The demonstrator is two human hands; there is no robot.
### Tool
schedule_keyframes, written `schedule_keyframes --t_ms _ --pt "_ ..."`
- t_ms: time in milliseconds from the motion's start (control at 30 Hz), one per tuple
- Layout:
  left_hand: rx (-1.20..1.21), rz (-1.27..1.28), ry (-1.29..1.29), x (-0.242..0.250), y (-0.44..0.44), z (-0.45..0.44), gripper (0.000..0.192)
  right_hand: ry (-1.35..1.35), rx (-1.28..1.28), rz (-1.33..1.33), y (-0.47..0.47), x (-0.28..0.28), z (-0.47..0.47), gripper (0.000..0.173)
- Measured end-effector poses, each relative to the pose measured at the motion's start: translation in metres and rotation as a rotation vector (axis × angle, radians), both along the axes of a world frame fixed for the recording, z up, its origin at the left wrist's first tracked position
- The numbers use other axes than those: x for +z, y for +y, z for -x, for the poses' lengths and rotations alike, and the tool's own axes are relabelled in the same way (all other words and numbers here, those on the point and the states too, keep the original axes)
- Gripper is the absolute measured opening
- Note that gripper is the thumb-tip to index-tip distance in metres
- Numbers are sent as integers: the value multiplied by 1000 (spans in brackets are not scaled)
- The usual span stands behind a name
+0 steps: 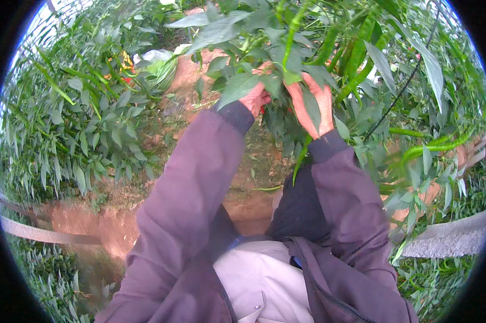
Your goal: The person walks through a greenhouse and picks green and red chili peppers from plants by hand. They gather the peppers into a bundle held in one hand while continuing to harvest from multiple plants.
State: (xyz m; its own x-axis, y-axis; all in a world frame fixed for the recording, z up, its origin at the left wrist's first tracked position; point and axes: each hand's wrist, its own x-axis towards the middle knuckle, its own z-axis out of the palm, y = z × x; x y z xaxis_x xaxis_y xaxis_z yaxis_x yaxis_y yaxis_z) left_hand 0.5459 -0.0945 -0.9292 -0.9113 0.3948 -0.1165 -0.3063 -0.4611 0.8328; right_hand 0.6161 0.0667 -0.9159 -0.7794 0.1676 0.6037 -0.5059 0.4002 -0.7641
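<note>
Both hands reach into a leafy chili pepper plant (285, 52). My left hand (257, 97) is curled among its leaves, partly covered by a broad leaf (239, 87); what its fingers hold does not show. My right hand (315, 101) is close beside it, palm partly turned up, with a narrow leaf across it and the fingertips hidden in foliage. Just above the hands hangs a thin green chili pepper (290, 38). Thicker green peppers (354, 60) hang to the right of my right hand. Another slim pepper (300, 159) hangs below its wrist.
More pepper plants (81, 121) crowd the left side. A whitish-green bag (162, 66) lies on the soil beyond them. A dark thin cord (404, 87) slants through the right-hand plants. Grey curved rails (449, 240) (49, 234) cross at both sides. One pepper (267, 188) lies low near my knees.
</note>
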Motion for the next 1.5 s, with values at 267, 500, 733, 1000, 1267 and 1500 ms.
schedule_keyframes --t_ms 267,500,733,1000,1267,1500 --pt "-253 -231 -102 6 20 2 31 -157 11 58 -11 32 -44 12" --pt "-79 -353 23 16 20 -21 26 -94 22 369 -24 58 -89 19" --pt "158 337 360 49 15 -121 28 56 -143 453 14 108 -48 39" --pt "466 116 754 149 65 -97 35 113 -200 135 29 163 -29 32" --pt "171 56 681 177 83 -67 32 134 -469 -457 39 194 -61 30" --pt "224 221 951 169 78 -69 25 140 -238 -191 36 200 -77 24"
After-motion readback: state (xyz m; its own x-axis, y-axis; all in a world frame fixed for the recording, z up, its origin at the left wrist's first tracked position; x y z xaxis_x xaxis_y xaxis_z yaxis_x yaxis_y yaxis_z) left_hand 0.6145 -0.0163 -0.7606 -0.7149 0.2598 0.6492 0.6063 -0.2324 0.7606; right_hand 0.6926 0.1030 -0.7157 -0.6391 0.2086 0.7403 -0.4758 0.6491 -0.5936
